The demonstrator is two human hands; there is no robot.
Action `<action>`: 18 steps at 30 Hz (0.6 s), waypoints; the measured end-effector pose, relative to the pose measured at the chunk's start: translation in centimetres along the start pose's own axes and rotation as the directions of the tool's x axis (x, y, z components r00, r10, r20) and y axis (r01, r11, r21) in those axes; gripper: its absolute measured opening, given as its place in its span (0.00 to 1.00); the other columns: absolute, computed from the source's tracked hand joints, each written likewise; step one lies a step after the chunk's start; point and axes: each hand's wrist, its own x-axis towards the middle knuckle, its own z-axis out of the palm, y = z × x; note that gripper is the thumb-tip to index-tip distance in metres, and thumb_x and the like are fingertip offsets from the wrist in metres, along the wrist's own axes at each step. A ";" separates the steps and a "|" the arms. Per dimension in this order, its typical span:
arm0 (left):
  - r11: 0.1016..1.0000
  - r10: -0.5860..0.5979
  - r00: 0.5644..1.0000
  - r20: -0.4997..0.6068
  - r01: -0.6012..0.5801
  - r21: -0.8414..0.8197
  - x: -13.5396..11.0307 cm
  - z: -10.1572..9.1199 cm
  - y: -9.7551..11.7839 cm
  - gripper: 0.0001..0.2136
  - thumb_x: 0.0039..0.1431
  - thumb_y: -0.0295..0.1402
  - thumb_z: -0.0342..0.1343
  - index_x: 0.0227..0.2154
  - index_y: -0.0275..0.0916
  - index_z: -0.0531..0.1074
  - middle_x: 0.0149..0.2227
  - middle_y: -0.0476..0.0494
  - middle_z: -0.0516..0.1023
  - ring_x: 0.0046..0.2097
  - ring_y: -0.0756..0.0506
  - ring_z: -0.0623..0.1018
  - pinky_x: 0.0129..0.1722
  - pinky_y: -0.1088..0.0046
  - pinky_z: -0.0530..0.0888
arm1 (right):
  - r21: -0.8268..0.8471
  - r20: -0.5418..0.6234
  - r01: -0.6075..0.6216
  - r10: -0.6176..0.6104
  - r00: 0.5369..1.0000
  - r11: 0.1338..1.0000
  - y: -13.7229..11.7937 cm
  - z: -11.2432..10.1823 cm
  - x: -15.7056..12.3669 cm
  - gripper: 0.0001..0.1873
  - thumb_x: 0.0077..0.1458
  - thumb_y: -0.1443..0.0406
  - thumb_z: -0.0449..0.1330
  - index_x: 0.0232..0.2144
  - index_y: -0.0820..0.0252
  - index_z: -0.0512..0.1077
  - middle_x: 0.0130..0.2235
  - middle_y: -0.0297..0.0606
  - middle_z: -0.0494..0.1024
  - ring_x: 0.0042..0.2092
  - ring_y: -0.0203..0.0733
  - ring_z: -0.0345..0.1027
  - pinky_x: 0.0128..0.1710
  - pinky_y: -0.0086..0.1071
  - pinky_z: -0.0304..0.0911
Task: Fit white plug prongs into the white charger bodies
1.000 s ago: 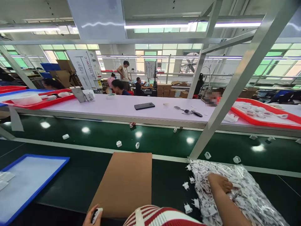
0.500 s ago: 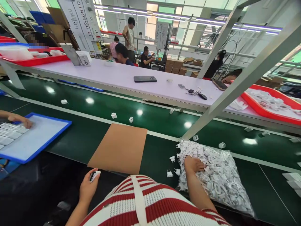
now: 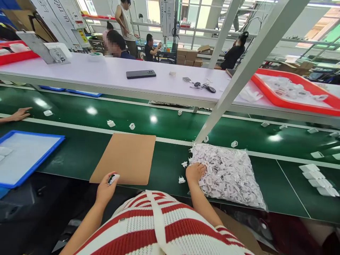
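My left hand [image 3: 106, 191] is closed around a small white plastic housing [image 3: 114, 178] with a dark opening, just over the near left corner of a brown cardboard sheet [image 3: 127, 159]. On the right, a clear bag [image 3: 231, 177] is full of small white plug pieces with pins. My right hand [image 3: 196, 173] rests at the bag's left side with its fingers curled in among the pieces. What those fingers grip is too small to make out. Loose white two-pin plug pieces [image 3: 181, 180] lie beside the bag, left of my right hand.
White housings [image 3: 111, 123] are scattered along the green conveyor belt [image 3: 170, 125]. A blue-rimmed tray [image 3: 50, 150] lies left, near a co-worker's hand [image 3: 21, 114]. Above run a white shelf [image 3: 106, 79] and a slanting metal post [image 3: 239, 78]. White pieces [image 3: 318, 180] lie stacked at right.
The view has shifted. My right hand has moved left across the bag to its edge. My left hand, still holding the housing, is nearer the cardboard. The co-worker's hand has left the tray for the belt.
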 end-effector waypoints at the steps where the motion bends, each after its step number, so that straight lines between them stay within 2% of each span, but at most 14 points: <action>1: 1.000 0.008 1.000 0.003 -0.008 -0.001 0.1 0.1 0.3 0.28 0.45 0.52 0.58 0.47 0.40 0.75 0.48 0.38 0.81 0.45 0.36 0.80 0.48 0.59 0.76 | -0.020 0.010 0.030 -0.030 0.999 0.999 0.0 0.0 -0.3 0.18 0.54 0.68 0.58 0.46 0.75 0.71 0.53 0.69 0.68 0.62 0.71 0.55 0.60 0.53 0.55; 7: 0.996 0.067 0.998 0.018 -0.066 -0.063 1.8 1.2 1.1 0.27 0.45 0.50 0.59 0.45 0.39 0.75 0.48 0.37 0.81 0.47 0.36 0.80 0.52 0.57 0.76 | -0.035 0.031 0.102 -0.101 0.994 0.994 0.5 -0.7 -1.2 0.17 0.55 0.67 0.56 0.44 0.75 0.72 0.51 0.69 0.67 0.56 0.69 0.60 0.52 0.50 0.60; 11: 0.981 0.132 0.991 0.019 -0.128 -0.144 3.2 1.9 0.8 0.27 0.47 0.49 0.58 0.47 0.39 0.74 0.51 0.37 0.80 0.51 0.37 0.79 0.56 0.58 0.74 | -0.035 0.010 0.134 -0.134 0.991 0.990 0.9 -0.4 -1.5 0.16 0.53 0.67 0.55 0.42 0.73 0.73 0.50 0.68 0.67 0.56 0.69 0.60 0.55 0.54 0.57; 14: 0.971 0.161 0.987 0.006 -0.157 -0.180 4.4 1.9 -0.1 0.27 0.49 0.47 0.57 0.51 0.39 0.72 0.52 0.37 0.79 0.52 0.38 0.79 0.57 0.59 0.74 | 0.015 -0.016 0.115 -0.115 0.993 0.993 0.9 0.2 -2.0 0.15 0.52 0.66 0.55 0.41 0.66 0.73 0.50 0.67 0.68 0.57 0.71 0.60 0.57 0.58 0.55; 18: 0.969 0.153 0.988 -0.010 -0.152 -0.192 6.8 0.8 -2.3 0.26 0.51 0.45 0.56 0.50 0.38 0.71 0.52 0.34 0.79 0.51 0.37 0.80 0.54 0.58 0.76 | 0.077 -0.043 0.094 -0.091 0.995 0.993 0.9 0.7 -2.8 0.12 0.48 0.66 0.55 0.37 0.55 0.72 0.49 0.63 0.68 0.59 0.72 0.60 0.58 0.62 0.55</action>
